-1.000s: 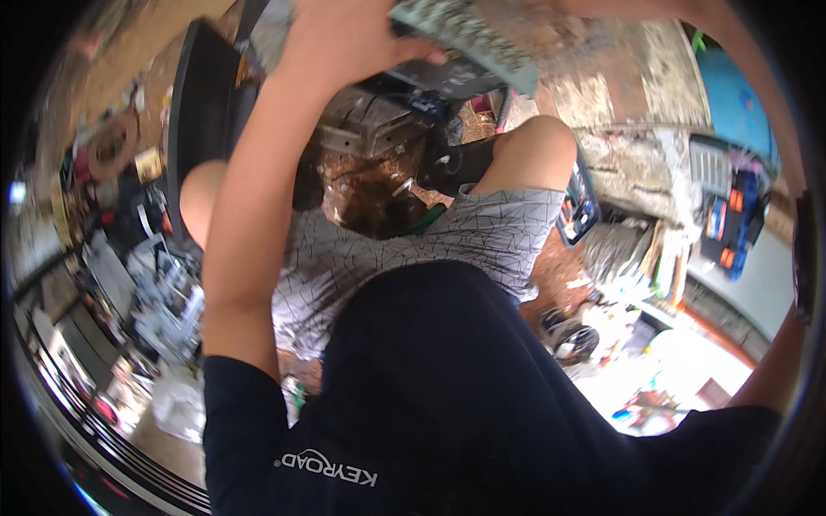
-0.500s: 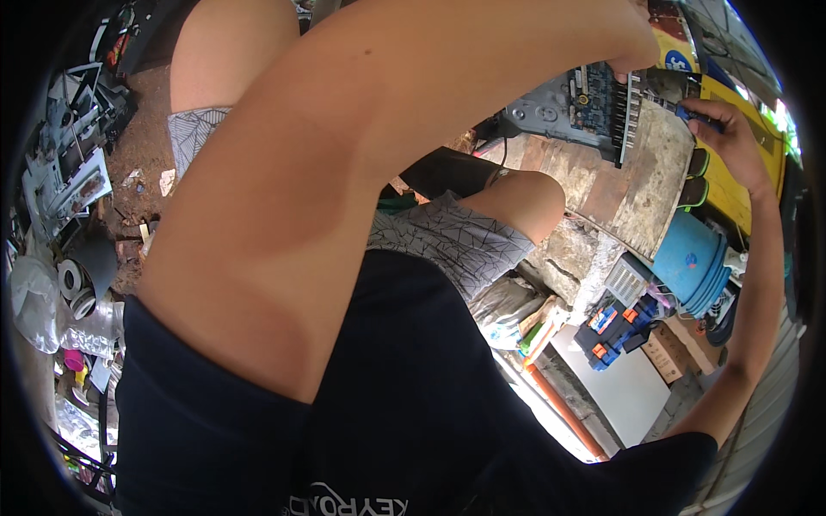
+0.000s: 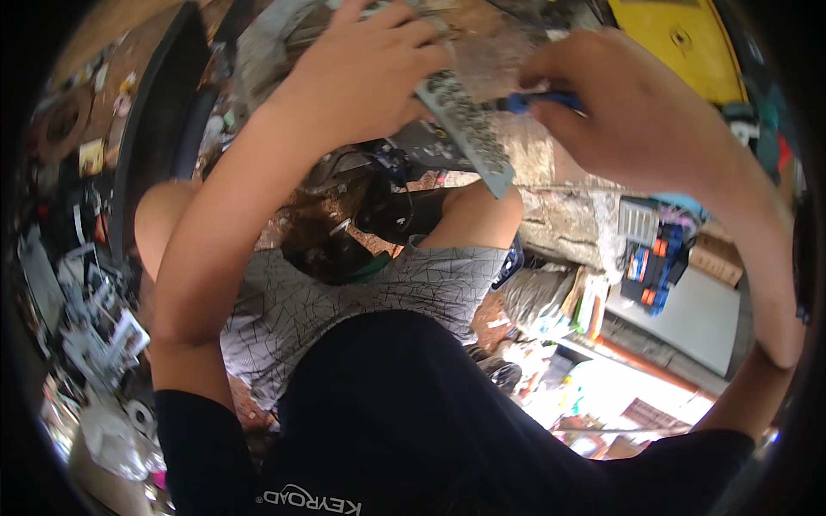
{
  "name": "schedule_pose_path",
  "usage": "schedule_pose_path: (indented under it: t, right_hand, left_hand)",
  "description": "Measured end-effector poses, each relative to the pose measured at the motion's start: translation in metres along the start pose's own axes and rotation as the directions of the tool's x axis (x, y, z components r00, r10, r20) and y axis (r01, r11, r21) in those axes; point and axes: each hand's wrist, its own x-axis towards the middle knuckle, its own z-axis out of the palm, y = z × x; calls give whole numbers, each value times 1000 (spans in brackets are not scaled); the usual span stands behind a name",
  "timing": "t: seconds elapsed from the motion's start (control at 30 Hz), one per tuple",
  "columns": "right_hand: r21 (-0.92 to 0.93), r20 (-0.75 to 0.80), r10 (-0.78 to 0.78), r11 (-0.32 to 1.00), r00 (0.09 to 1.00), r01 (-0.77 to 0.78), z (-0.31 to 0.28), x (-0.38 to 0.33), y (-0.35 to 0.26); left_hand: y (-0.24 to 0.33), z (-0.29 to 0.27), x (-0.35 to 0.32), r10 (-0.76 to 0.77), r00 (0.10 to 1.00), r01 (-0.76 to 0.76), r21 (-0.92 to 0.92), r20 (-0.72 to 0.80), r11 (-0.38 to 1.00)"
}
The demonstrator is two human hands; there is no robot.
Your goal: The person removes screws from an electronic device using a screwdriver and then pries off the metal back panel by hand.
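Note:
My left hand (image 3: 374, 73) is closed over the far end of a grey metal electronic unit (image 3: 482, 159), with its fingers bent along the top. Facing up, the unit's long narrow side slants toward my knee and carries a dense row of small connectors or posts, slightly blurred. My right hand (image 3: 611, 116) grips a screwdriver (image 3: 546, 101) by its blue handle. The dark shaft points left at the row of connectors; whether the tip touches them I cannot tell. The unit's underside and far end are mostly hidden by my left hand.
Below the unit is a worn wooden surface (image 3: 564, 159). A yellow panel (image 3: 680, 47) stands at the far right. Nearer right, a blue and black tool case (image 3: 650, 271) sits by a cardboard box (image 3: 716, 256). Metal scrap (image 3: 95, 318) and a plastic bag (image 3: 112, 439) crowd the left.
The view has shifted. My left arm has drawn back leftward, and the unit is now tilted with its connector side up. My right hand has brought the screwdriver closer to that side.

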Motion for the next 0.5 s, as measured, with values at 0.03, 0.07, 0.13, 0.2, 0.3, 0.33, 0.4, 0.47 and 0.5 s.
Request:
schedule_pose_path:
  t: [0.03, 0.07, 0.13, 0.2, 0.3, 0.33, 0.4, 0.47, 0.5]
  right_hand:
    - [69, 115, 57, 995, 992, -66, -11, 7, -6]
    - [136, 233, 106, 981, 967, -141, -28, 14, -12]
    - [41, 407, -63, 998, 911, 51, -25, 17, -5]
    - [44, 386, -120, 993, 915, 112, -17, 15, -2]
    - [67, 305, -115, 993, 945, 99, -7, 18, -1]
    - [76, 299, -97, 994, 949, 78, -5, 17, -3]
    - [93, 278, -81, 994, 957, 57, -1, 14, -2]
    - [112, 244, -72, 993, 967, 46, 2, 14, 2]
    - [119, 227, -71, 992, 971, 44, 3, 14, 3]
  left_hand:
    - [-2, -2, 2, -11, 999, 12, -15, 47, 1000]
    - [-3, 1, 3, 13, 1000, -15, 55, 24, 998]
    - [-1, 15, 7, 77, 997, -71, 183, -24, 980]
    - [0, 27, 9, 51, 999, -47, 189, -17, 981]
    - [-3, 28, 7, 67, 997, -57, 254, -28, 965]
    - [-1, 27, 7, 72, 997, -66, 254, -16, 965]
    - [1, 26, 6, 79, 997, -73, 247, -16, 966]
    - [1, 23, 7, 70, 997, -72, 257, 16, 964]
    - [1, 21, 7, 64, 997, -70, 265, 31, 962]
